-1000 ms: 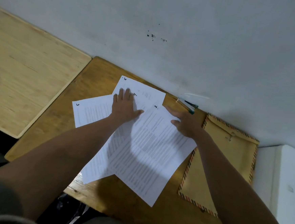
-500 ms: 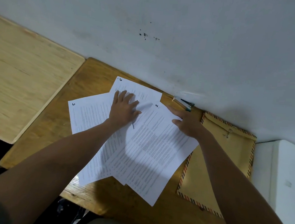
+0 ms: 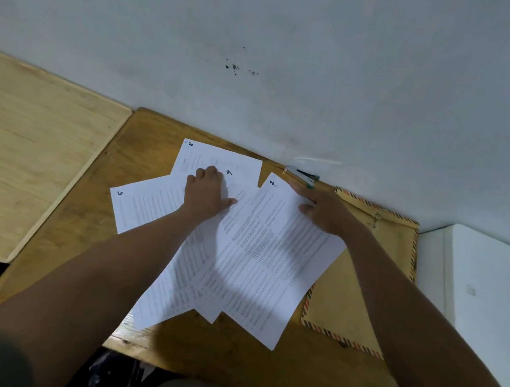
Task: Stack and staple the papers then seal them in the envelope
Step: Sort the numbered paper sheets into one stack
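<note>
Several printed sheets [image 3: 261, 255] lie fanned and overlapping on the wooden worktop [image 3: 234, 359], their near corners pointing toward the person. Taking these sheets as the landmark: the left hand [image 3: 206, 191] rests on the middle of the fan with its fingers curled under at the knuckles and the thumb out to the side, pressing on the paper; whether it pinches a sheet cannot be told. The right hand [image 3: 322, 211] lies on the far right part of the top sheet, fingers straight and spread flat against the paper, holding nothing. Handwritten numbers mark the far corners of the sheets. Just to the right of the sheets, partly under their edge, lies a brown envelope [image 3: 372, 279] with a striped border. Beyond the sheets' far right corner, against the pale wall [image 3: 288, 58], sits a small stapler [image 3: 302, 175]. To the left of the sheets stands a second, lighter wooden tabletop [image 3: 31, 145].
</note>
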